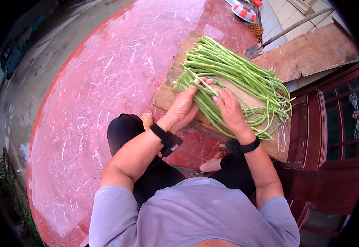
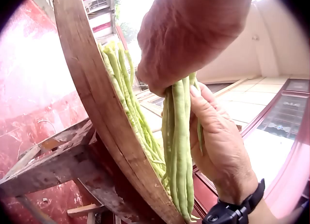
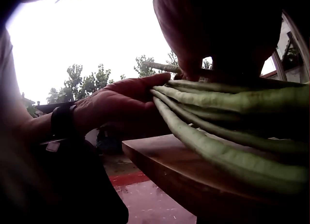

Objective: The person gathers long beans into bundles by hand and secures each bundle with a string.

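Note:
Green long beans [image 1: 229,61] lie in a thick pile across a wooden tabletop [image 1: 163,92]. At the near side, my left hand [image 1: 183,108] grips a bunch of long beans [image 2: 180,136] close to their ends, and their lengths trail down over the table edge. My right hand [image 1: 231,110] is just to the right, its thumb and fingers pinching a bean beside that bunch. The right thumb lies against the bean in the left wrist view. Some of the right fingers are hidden behind the beans. In the right wrist view the bunch [image 3: 232,100] stretches out from the left hand [image 3: 126,100].
Thin white strings [image 1: 283,136] hang at the table's right corner. Beyond it stand a plywood board [image 1: 311,51], a shovel [image 1: 255,50] and a dark red door [image 1: 311,123]. The person's knees [image 1: 124,131] are close to the table's near side.

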Demonstrator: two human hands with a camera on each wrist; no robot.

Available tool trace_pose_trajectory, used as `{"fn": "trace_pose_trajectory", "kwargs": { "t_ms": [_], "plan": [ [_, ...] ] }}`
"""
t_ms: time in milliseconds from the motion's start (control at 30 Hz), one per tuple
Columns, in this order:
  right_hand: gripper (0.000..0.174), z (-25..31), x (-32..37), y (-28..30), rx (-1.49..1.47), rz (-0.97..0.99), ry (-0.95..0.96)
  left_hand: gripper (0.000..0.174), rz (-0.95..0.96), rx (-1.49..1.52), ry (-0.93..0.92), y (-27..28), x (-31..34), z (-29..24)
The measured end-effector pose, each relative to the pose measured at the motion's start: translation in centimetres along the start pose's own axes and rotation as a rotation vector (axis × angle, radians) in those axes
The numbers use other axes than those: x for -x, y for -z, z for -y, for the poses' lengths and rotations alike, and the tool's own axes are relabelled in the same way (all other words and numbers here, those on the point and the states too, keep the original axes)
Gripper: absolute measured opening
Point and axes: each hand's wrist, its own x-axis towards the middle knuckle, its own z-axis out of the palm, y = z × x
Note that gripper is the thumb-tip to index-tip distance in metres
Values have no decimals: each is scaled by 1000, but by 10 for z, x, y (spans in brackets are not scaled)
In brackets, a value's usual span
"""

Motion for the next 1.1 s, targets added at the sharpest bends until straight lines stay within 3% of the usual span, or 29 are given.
{"fn": "trace_pose_trajectory", "kwargs": {
  "t_ms": [400, 500, 600, 733, 900, 933, 1033, 1100],
  "plan": [
    [37, 6, 3, 5, 1, -6, 6, 29, 88, 28, 3, 5, -2, 1],
    [38, 21, 8, 11, -103, -61, -123, 29, 8, 53, -1, 8, -2, 4],
    [32, 12, 17, 19, -2, -14, 42, 23, -66, 72, 20, 18, -6, 6],
    [26, 14, 27, 25, 26, -154, 28, 23, -242, 103, -37, 16, -5, 12],
    [23, 13, 28, 29, 159, -409, -23, 25, -241, 65, 13, 20, -5, 13],
    [21, 17, 22, 34, 244, -404, 41, 26, -254, 49, 2, 15, -3, 11],
    [21, 22, 13, 22, -58, -364, -136, 31, -127, -23, -4, 10, -1, 7],
    [20, 21, 7, 11, -38, -309, -165, 35, -96, -40, -21, 6, -2, 7]
  ]
}}
